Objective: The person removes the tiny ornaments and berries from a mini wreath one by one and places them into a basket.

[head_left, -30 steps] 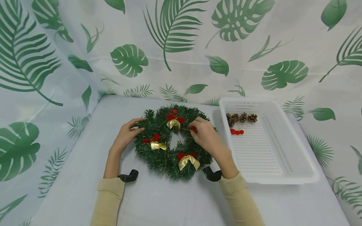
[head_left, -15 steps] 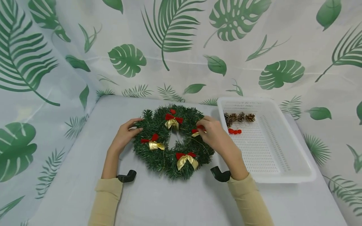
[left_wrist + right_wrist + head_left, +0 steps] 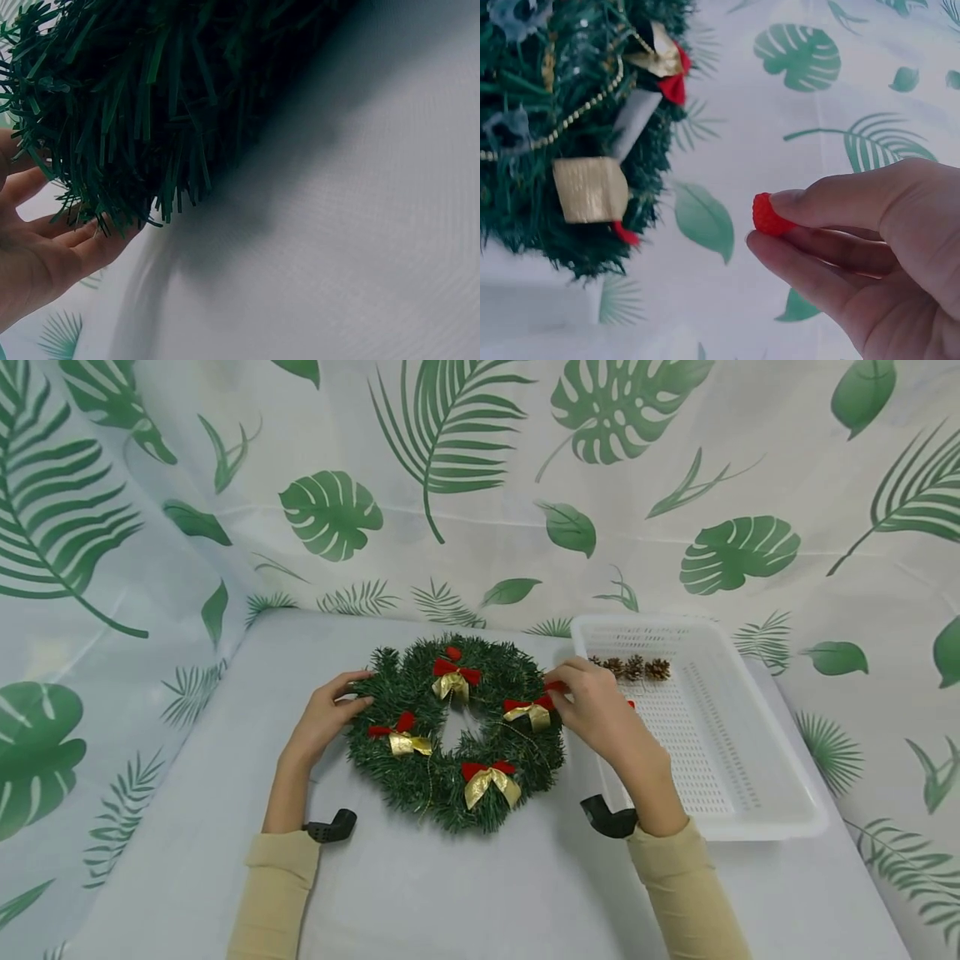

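A green tinsel wreath [image 3: 405, 693] lies on the table, trimmed with several red-and-gold bows and a fine gold bead string. My left hand [image 3: 330, 714] grips its left edge; in the left wrist view the fingers [image 3: 105, 244] reach round the greenery. Just off the right side of the wreath, my right hand [image 3: 600, 710] pinches a small bumpy red berry [image 3: 769, 215] between thumb and fingertips. One red-and-gold bow [image 3: 536, 714] sits on the wreath's right part, beside that hand. A red piece [image 3: 453, 653] stands above the top bow.
A white perforated basket [image 3: 787, 777] stands on the right of the table, holding several pinecones [image 3: 657, 670] near its back left. The right hand covers most of the red berries [image 3: 631, 704] in it. A leaf-print cloth [image 3: 465, 552] hangs behind the table.
My right hand has moved right, off the wreath's right-hand bow, which now shows fully. It keeps the red berry in its pinch. The left hand stays at the wreath's edge.
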Motion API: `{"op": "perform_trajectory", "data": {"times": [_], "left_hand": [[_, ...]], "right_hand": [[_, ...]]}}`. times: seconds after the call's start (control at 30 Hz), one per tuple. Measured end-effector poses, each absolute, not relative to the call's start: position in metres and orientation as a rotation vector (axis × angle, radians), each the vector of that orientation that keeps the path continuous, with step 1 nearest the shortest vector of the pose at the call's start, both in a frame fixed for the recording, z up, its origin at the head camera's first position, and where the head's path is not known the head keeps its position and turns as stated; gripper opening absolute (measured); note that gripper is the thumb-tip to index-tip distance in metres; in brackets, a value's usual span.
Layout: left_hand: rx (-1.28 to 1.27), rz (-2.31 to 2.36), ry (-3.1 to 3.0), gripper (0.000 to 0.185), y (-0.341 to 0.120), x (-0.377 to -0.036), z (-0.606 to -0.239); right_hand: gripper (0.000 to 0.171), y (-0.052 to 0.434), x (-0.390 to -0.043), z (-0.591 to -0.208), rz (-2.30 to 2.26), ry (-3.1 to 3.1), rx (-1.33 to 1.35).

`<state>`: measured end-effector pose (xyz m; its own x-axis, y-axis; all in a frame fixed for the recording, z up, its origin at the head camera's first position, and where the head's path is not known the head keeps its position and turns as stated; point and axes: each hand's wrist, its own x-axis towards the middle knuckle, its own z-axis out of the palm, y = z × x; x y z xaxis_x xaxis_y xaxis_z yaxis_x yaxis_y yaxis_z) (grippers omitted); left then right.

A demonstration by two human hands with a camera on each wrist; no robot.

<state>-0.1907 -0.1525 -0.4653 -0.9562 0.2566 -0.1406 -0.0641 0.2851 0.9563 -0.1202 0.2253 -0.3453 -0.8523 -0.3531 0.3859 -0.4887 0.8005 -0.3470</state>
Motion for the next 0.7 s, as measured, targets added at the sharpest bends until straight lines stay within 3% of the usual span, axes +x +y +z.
{"op": "perform_trajectory", "data": {"times": [0.7], "left_hand": [[0.167, 1.700, 2.299, 0.056, -0.153, -0.190, -0.462]], "right_hand": [[0.012, 0.265, -0.122, -0.333, 0.564, -2.713, 0.561]]}}
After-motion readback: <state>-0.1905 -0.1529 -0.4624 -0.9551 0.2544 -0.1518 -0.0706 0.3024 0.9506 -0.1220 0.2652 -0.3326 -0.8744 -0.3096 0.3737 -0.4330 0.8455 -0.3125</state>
